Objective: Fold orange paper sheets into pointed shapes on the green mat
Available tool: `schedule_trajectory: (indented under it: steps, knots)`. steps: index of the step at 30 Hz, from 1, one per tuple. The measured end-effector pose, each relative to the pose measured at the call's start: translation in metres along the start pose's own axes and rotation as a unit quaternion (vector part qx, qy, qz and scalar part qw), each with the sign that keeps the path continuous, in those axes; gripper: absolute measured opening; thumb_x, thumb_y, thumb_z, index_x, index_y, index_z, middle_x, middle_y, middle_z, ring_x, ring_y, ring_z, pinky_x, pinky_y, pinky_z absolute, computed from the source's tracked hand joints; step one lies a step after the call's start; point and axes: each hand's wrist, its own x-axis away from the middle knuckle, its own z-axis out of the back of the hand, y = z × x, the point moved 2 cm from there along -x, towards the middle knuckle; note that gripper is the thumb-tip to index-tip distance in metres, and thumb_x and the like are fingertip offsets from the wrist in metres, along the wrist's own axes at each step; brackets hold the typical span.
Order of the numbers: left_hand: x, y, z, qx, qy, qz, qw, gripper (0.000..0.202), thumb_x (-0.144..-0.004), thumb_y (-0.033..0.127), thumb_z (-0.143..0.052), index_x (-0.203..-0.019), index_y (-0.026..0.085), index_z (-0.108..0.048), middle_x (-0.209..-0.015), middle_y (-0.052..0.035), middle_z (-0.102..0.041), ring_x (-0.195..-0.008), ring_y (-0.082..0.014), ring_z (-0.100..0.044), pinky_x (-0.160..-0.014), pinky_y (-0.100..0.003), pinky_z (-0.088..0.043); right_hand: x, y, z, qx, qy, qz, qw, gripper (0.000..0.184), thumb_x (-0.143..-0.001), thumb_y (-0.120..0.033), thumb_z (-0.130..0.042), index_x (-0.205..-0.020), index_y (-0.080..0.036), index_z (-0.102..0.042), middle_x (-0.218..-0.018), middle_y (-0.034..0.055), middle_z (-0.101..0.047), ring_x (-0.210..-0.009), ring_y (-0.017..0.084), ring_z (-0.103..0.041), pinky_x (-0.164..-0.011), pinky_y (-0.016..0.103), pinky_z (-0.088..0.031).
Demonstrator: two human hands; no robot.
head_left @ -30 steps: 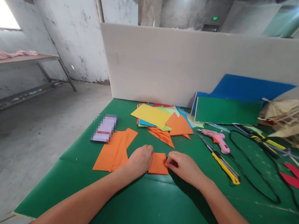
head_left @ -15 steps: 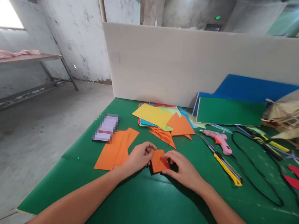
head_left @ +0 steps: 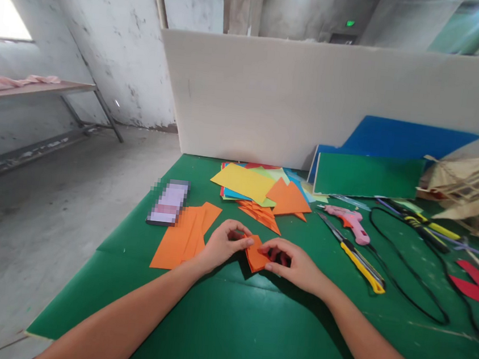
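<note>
Between my hands is a small folded piece of orange paper [head_left: 256, 256], tilted a little above the green tabletop [head_left: 224, 326] with a dark shadow below it. My left hand [head_left: 228, 243] pinches its upper left edge between thumb and fingers. On the other side, my right hand [head_left: 293, 263] grips the right edge, thumb below and fingers above. Flat orange sheets [head_left: 177, 240] lie just left of my left hand. Beyond my hands, folded orange pieces [head_left: 260, 215] rest beside a pile of coloured paper topped by a yellow sheet [head_left: 243, 182].
A phone with a blurred screen [head_left: 169, 202] lies at the left. To the right are a pink glue gun [head_left: 351, 221] with a black cord, a yellow utility knife [head_left: 361, 264] and red paper strips [head_left: 474, 284]. A green board [head_left: 368, 177] and a wooden stick model [head_left: 473, 195] stand behind.
The folded orange paper has been lifted and tilted off the table. My left fingers have closed onto its upper left edge, and my right hand has shifted slightly.
</note>
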Motion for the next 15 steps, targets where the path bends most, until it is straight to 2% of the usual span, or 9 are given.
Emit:
schedule_trajectory:
  steps: [2, 5, 7, 11, 15]
  knots:
    - [0.0003, 0.0, -0.0003, 0.006, 0.0, -0.003, 1.0, 0.034, -0.064, 0.04, -0.078, -0.081, 0.016, -0.061, -0.085, -0.0013, -0.059, -0.069, -0.0111, -0.055, -0.063, -0.022, -0.045, -0.0006, 0.002, 0.0001, -0.002, 0.005, -0.008, 1.0, 0.024, -0.083, -0.032, -0.065, -0.104, -0.023, -0.062, -0.104, 0.0032, -0.063, -0.075, 0.014, -0.056, -0.062, 0.025, -0.043]
    - [0.0014, 0.0008, -0.0023, 0.023, -0.021, 0.026, 0.999, 0.037, -0.066, 0.043, -0.076, -0.084, 0.016, -0.06, -0.075, 0.001, -0.058, -0.065, -0.0106, -0.054, -0.061, -0.022, -0.044, -0.0007, 0.0042, -0.0007, -0.009, 0.014, -0.019, 1.0, 0.025, -0.085, -0.033, -0.061, -0.109, -0.023, -0.061, -0.103, 0.0039, -0.063, -0.073, 0.014, -0.055, -0.06, 0.025, -0.042]
    - [0.0022, 0.0019, -0.0037, 0.037, -0.03, 0.043, 0.998, 0.039, -0.065, 0.043, -0.077, -0.086, 0.015, -0.059, -0.071, 0.0019, -0.057, -0.064, -0.0103, -0.053, -0.061, -0.022, -0.043, 0.0, 0.0044, -0.0017, -0.011, 0.017, -0.016, 1.0, 0.037, -0.082, -0.034, -0.066, -0.116, -0.025, -0.057, -0.106, 0.0042, -0.061, -0.077, 0.015, -0.055, -0.06, 0.025, -0.043]
    - [0.0034, 0.0035, -0.0057, 0.069, -0.043, 0.05, 0.995, 0.043, -0.063, 0.043, -0.079, -0.089, 0.015, -0.058, -0.072, 0.0027, -0.056, -0.062, -0.0087, -0.053, -0.061, -0.021, -0.043, 0.0014, 0.0039, -0.003, -0.011, 0.015, -0.009, 1.0, 0.071, -0.067, -0.039, -0.08, -0.129, -0.03, -0.046, -0.12, 0.0051, -0.055, -0.085, 0.017, -0.054, -0.06, 0.025, -0.044]
    - [0.0041, 0.0035, -0.006, 0.086, -0.045, 0.04, 0.994, 0.048, -0.064, 0.043, -0.078, -0.096, 0.015, -0.056, -0.072, 0.005, -0.049, -0.06, -0.0076, -0.052, -0.061, -0.022, -0.045, 0.0006, 0.0058, -0.0018, -0.029, 0.011, -0.02, 0.999, 0.072, -0.068, -0.042, -0.079, -0.13, -0.029, -0.045, -0.119, 0.0066, -0.055, -0.088, 0.018, -0.055, -0.06, 0.026, -0.044]
